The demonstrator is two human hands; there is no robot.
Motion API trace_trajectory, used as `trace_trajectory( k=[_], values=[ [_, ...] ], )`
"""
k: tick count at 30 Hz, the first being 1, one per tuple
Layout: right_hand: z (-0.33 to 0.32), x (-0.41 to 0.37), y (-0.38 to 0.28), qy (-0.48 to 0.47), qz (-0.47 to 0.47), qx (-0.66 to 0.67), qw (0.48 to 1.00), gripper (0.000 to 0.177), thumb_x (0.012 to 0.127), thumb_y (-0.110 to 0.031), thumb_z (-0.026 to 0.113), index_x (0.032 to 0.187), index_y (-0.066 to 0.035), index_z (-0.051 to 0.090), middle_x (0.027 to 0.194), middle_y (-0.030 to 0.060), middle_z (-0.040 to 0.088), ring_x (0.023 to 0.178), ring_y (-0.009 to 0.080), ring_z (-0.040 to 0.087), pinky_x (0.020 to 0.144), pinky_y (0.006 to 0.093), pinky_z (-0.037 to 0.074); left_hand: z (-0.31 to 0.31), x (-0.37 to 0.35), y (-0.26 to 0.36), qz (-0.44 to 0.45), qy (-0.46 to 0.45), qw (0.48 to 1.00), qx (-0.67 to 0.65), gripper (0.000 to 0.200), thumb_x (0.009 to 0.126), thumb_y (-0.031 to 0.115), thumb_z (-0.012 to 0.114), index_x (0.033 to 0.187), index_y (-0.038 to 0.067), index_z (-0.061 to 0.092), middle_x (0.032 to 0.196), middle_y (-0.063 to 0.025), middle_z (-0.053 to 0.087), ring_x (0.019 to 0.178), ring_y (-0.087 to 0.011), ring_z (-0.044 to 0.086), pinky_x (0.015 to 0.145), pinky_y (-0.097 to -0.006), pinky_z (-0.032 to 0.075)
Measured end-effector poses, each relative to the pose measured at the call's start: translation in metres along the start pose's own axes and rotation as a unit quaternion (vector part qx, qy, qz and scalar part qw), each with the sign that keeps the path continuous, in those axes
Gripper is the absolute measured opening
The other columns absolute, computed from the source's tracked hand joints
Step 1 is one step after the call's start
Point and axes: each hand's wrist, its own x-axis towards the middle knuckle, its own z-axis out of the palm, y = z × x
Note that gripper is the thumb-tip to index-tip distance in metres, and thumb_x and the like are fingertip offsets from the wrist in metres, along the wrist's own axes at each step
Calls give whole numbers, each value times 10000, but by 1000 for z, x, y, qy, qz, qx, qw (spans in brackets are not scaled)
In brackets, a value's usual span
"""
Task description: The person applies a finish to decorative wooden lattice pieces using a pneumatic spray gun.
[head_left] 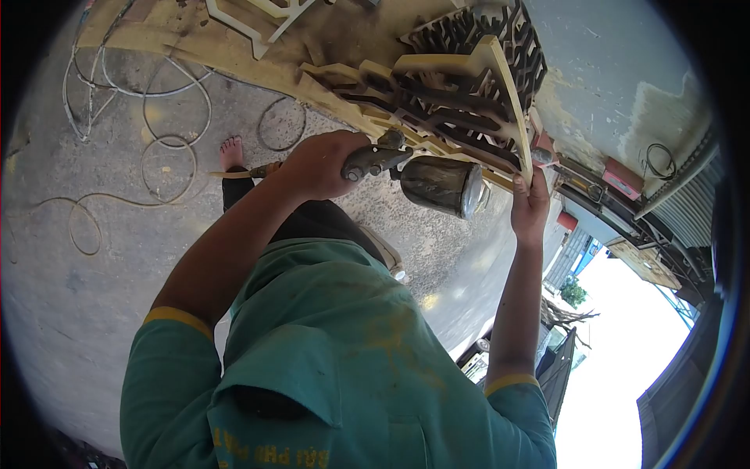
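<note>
My left hand [326, 162] is wrapped round the handle of a paint spray gun [373, 162]. The gun has a dark, stained cup [437, 185] with a shiny end pointing to the right. An air hose [248, 171] runs from the handle to the left. My right hand [530, 205] is closed on the lower end of an angular wooden frame piece [512, 102], thumb on the near side. The piece has pale edges and dark inner faces, and it stands raised beside the cup. Other cut pieces [359, 82] lie behind it.
A stack of dark branching lattice pieces [500, 47] leans by the wall [601, 70]. A pale cut-out [258, 31] lies at the top. Loops of hose [176, 144] lie over the concrete floor [117, 273], near my bare foot [232, 153]. A red box [623, 178] sits at the right.
</note>
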Motion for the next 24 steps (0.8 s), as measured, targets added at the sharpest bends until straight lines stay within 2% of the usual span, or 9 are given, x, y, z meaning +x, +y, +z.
trace_trajectory(
  k=[3,6,8,9,10,13,15,20,24],
  values=[
    [-1,1,-5,-1,-5,-25,1000,258,953,-223,558,1083,-1,577,884,90,630,841,133,548,778,282,441,9,-5,-4,-21,17,1000,4,389,678,134,686,1054,86,599,959,-138,633,885,-343,623,764,-426,496],
    [-5,6,-10,-22,-21,-59,998,259,952,-230,549,1052,7,578,827,122,633,793,177,579,756,311,445,17,-23,-14,-10,58,998,11,450,676,113,715,1098,39,575,1014,-169,623,921,-360,614,788,-409,495],
    [-20,17,-8,-81,-87,-152,981,259,951,-235,540,1024,10,576,767,142,615,737,222,581,724,334,444,34,-44,-15,24,133,991,11,485,665,109,729,1116,33,566,1040,-173,618,945,-362,613,802,-404,497],
    [-28,24,-4,-104,-115,-202,967,260,951,-238,536,1010,12,575,737,152,606,709,244,582,708,346,443,43,-48,-12,17,142,990,2,496,663,101,729,1124,31,561,1057,-175,614,958,-364,610,811,-403,496],
    [-33,33,1,-94,-184,-218,954,249,951,-228,515,980,13,568,675,171,568,641,293,565,645,363,436,53,-51,-8,12,151,988,-10,507,660,94,730,1132,28,556,1073,-178,610,971,-366,608,820,-403,495],
    [-31,57,-9,-110,-195,-117,968,233,954,-208,496,975,12,567,678,152,574,639,239,573,611,354,442,84,-59,2,6,208,978,-10,518,662,72,719,1148,27,544,1099,-182,602,992,-371,603,840,-399,490],
    [-24,78,-9,-126,-180,-20,975,238,975,-176,446,965,35,555,713,100,602,668,142,565,626,317,461,109,-59,5,12,264,964,-3,515,666,59,706,1153,29,540,1105,-185,599,995,-372,602,850,-396,486],
    [-28,106,-22,-190,-182,12,965,290,987,-214,438,1014,53,548,779,99,629,739,161,639,700,288,505,181,-46,24,17,409,912,-12,513,665,45,693,1152,26,534,1090,-187,599,980,-366,610,850,-382,482],
    [-36,115,-37,-217,-167,9,962,314,973,-255,448,1024,36,555,814,116,648,754,193,658,747,297,514,205,-30,51,-36,457,888,-39,505,670,52,691,1149,31,534,1041,-179,612,954,-355,620,828,-377,488]
  ],
)
